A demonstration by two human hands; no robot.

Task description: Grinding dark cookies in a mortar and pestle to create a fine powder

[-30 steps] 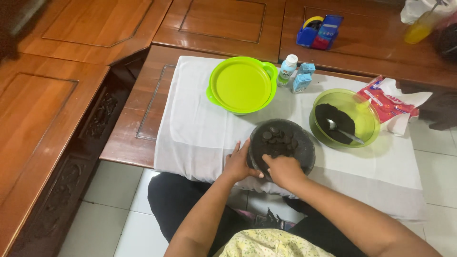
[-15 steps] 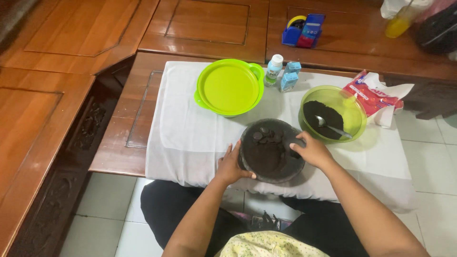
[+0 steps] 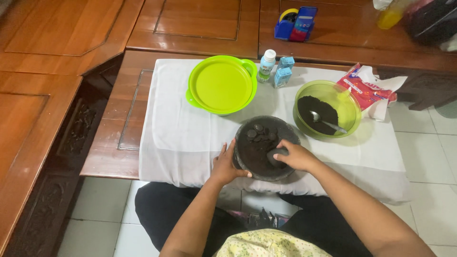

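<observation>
**Grinding dark biscuits in a stone mortar: partly done**

My right hand [image 3: 294,155] is clamped on a short dark stone pestle [image 3: 276,154], pressing it into the near right side of the round dark grey stone mortar [image 3: 265,147]. My left hand [image 3: 224,165] is curled against the mortar's left rim, steadying it; the two hands sit apart, one on each side of the bowl. Inside the mortar, a few round dark biscuits [image 3: 258,133] lie whole near the far edge, with dark crumbs around them, so I judge this batch only partly crushed. Just beyond, to the right, the translucent green plastic bowl [image 3: 350,112] already holds a heap of fine dark crumbs [image 3: 316,112] with a metal spoon [image 3: 328,123] resting in it: earlier portions look finished. A lime green lidded plastic container [image 3: 221,85] stands at the far left. All rest on a white cloth [image 3: 176,138] spread over the low wooden surface [image 3: 114,138]. A torn red and white packet [image 3: 369,88] lies at the far right.
</observation>
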